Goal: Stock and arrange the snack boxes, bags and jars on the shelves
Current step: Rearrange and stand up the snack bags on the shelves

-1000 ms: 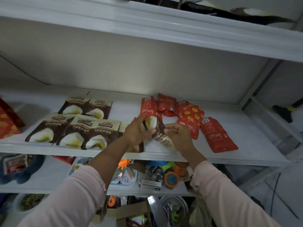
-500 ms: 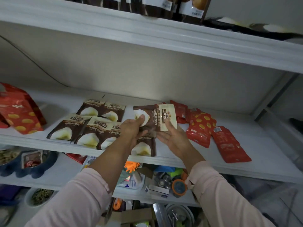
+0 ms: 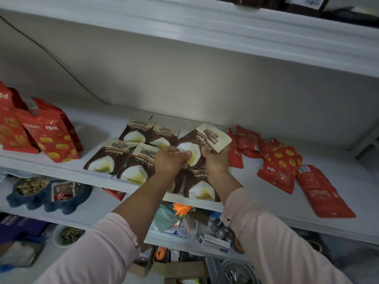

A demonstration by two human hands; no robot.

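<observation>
Both hands hold one brown-and-cream snack bag [image 3: 207, 140] just above the white middle shelf [image 3: 61, 167]. My left hand [image 3: 170, 160] pinches its lower left edge and my right hand [image 3: 215, 160] grips its lower right side. The bag is tilted, its cream top pointing up and right. Several matching brown bags [image 3: 114, 158] lie flat in rows on the shelf to the left and below my hands. Red snack bags [image 3: 281, 167] lie scattered to the right.
Upright red bags [image 3: 47, 134] stand at the shelf's left end. The lower shelf holds blue paw-shaped bowls [image 3: 49, 197] with snacks, a green-filled bowl [image 3: 69, 234] and mixed clutter [image 3: 213, 240]. Dark packages [image 3: 303, 5] sit on the top shelf above.
The brown bag has been turned face up and tilted right, and both hands have shifted their hold to its lower edge. The view has moved closer to the shelf.
</observation>
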